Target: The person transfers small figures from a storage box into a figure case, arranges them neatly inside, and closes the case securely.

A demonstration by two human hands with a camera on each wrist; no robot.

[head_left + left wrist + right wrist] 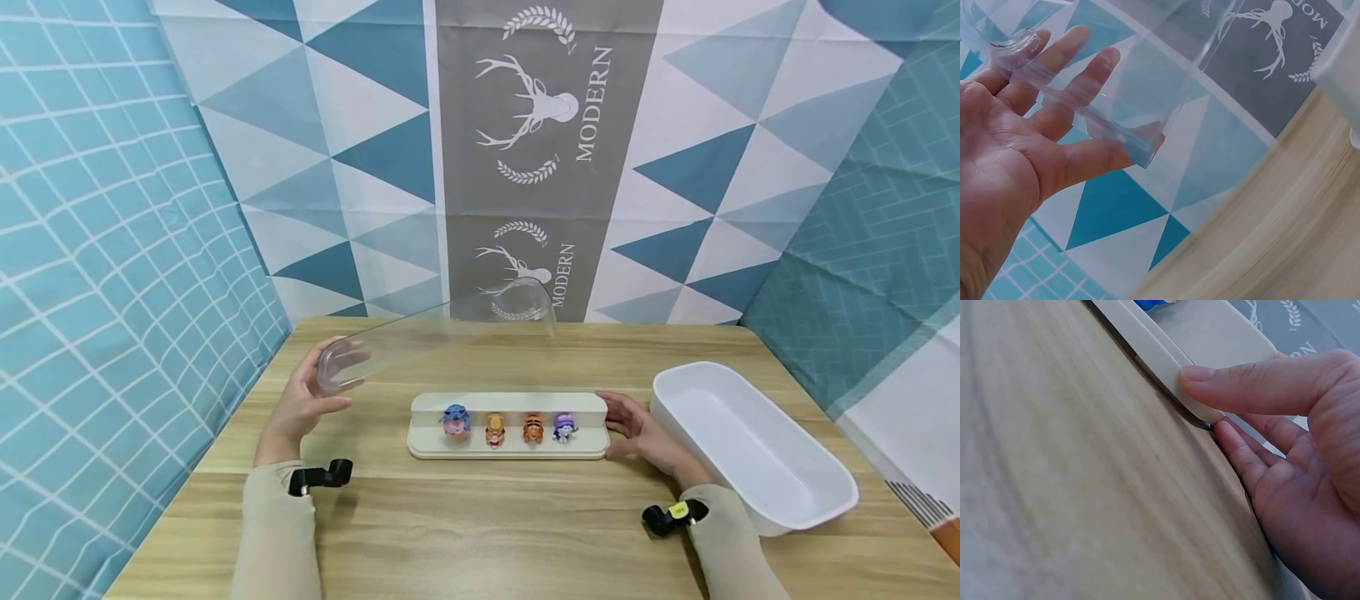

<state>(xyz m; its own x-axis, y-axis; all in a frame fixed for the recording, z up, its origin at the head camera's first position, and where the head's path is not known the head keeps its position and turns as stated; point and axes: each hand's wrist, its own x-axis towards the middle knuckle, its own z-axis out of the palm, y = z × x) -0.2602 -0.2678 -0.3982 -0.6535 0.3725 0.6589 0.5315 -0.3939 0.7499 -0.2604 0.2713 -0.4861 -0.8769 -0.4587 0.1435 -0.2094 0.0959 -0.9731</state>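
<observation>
A clear plastic cover [442, 329] is held up at a tilt above the table, its right end higher than its left. My left hand [302, 404] grips its left end, with the thumb [1094, 161] at the lower edge and the fingers showing through the plastic. Below the cover stands a cream stepped display base [435, 402] bearing several small figurines: a blue-and-pink one [455, 422], a yellow one [494, 429], an orange one [532, 429] and a purple one [564, 427]. My right hand [647, 437] holds the base's right end, thumb [1235, 387] on its front edge.
A white oblong tub [750, 492] stands on the right of the wooden table [480, 533], close to my right hand. Patterned cloth [375, 150] hangs behind the table, and tile-print cloth [112, 250] lines the left side.
</observation>
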